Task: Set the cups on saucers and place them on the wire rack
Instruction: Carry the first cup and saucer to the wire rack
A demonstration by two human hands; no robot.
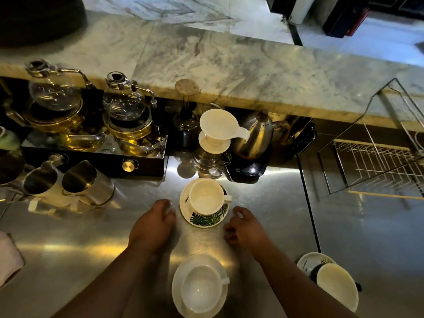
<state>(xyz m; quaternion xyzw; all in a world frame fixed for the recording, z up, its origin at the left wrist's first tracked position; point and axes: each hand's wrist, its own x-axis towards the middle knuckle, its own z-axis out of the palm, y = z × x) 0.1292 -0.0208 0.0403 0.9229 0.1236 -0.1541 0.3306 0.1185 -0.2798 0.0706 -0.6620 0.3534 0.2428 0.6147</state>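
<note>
Flanking a white cup that sits upright on a leaf-patterned saucer, both bare hands rest low over the steel counter and neither has hold of anything. The left hand lies just left of the saucer, fingers together and loosely extended, tips close to the saucer rim; whether they touch it cannot be told. The right hand sits just right of the saucer, fingers curled part-way inward with a gap to the rim, palm empty. The cup's handle points toward the right hand.

Nearer the person, between the two forearms, a second white cup stands on a plain white saucer, its handle also turned to the right. Further right of the right forearm, two more saucers lie overlapping at the counter's near edge; the lower one shows a bit of leaf pattern.

Well beyond and to the right of the right hand, the wire rack stands on the counter, with no cup in the part of it that shows. Straight ahead of both hands, past the patterned saucer, a white pour-over dripper sits on a glass server, with a steel gooseneck kettle just beside it. Ahead and left of the left hand stand two glass siphon brewers on a black base and two steel milk pitchers. A marble ledge runs across behind everything.
</note>
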